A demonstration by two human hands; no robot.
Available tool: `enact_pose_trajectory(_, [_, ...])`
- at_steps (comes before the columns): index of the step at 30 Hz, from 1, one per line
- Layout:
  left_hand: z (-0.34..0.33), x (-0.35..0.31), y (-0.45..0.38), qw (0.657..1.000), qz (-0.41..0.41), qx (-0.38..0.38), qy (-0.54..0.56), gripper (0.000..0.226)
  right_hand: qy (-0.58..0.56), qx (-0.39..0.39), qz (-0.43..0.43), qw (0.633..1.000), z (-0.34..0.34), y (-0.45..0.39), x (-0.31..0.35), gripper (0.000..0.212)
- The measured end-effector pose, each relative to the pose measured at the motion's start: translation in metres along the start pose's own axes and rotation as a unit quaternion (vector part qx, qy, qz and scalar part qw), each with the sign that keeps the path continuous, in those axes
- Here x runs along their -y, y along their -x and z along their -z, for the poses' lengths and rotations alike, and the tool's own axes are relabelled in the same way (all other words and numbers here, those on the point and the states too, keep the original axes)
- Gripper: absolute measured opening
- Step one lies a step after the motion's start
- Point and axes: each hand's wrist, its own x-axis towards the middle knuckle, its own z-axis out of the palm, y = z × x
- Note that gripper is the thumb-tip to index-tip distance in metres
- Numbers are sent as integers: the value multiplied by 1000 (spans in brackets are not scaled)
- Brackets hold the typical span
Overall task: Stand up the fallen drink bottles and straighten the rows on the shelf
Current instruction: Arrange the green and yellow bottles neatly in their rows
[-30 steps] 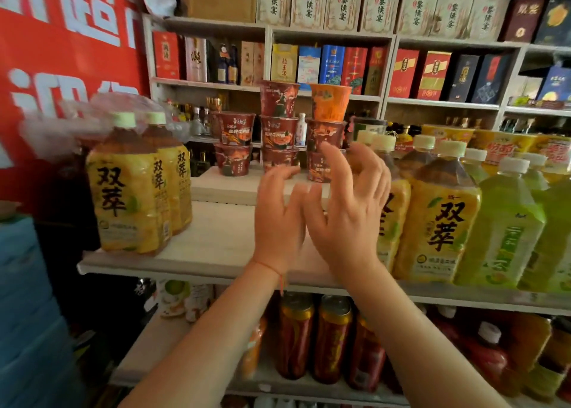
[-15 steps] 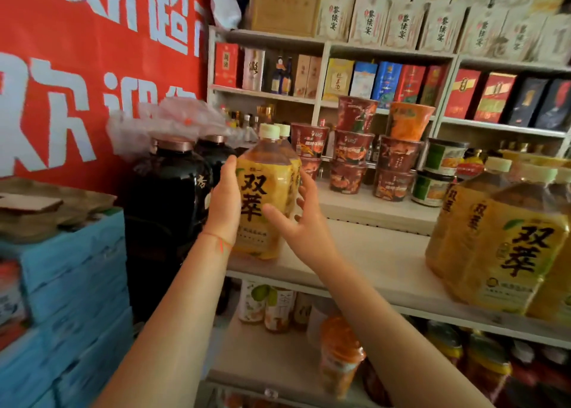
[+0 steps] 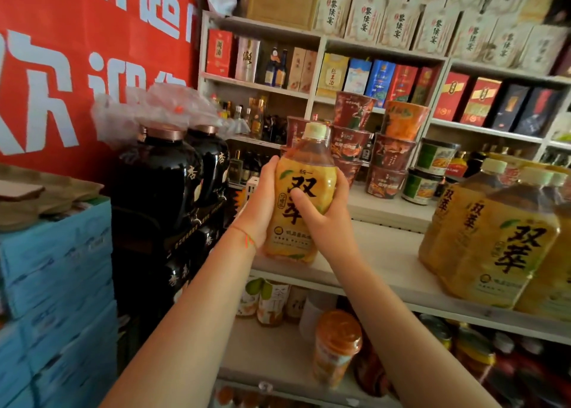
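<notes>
A clear plastic bottle [image 3: 304, 191] of amber tea stood upright between both palms; left hand [image 3: 261, 205] and right hand [image 3: 324, 214] fingers curled round its yellow label.

Warm indoor light, blurred, warped edges

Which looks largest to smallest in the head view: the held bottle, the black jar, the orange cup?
1. black jar, clearly largest.
2. held bottle, gripped by left hand and right hand; its nearness may exaggerate it.
3. orange cup, farther back, smallest.
</notes>
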Motion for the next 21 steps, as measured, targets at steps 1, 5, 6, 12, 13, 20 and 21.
enact_pose_trajectory(1, [-7,2,0,1000,3,11,1,73,9,-6,0,1000,8,1,0,91])
enact_pose_trajectory(5, [-46,12,3,998,11,66,7,71,85,-54,38,994,45,7,9,97])
enact_pose_trajectory(6, [-55,16,4,997,9,73,5,72,117,-68,67,988,55,8,12,95])
enact_pose_trajectory(12, [-123,40,2,993,-48,105,15,64,459,-128,193,858,114,18,23,66])
enact_pose_trajectory(13, [-134,43,1,993,-55,106,20,63,502,-140,191,832,124,20,22,62])
enact_pose_trajectory(20, [-195,67,-1,992,-97,81,13,56,585,-207,216,754,182,25,13,51])
enact_pose_trajectory(21, [-200,69,-2,992,-108,68,7,55,591,-202,211,753,185,26,13,52])
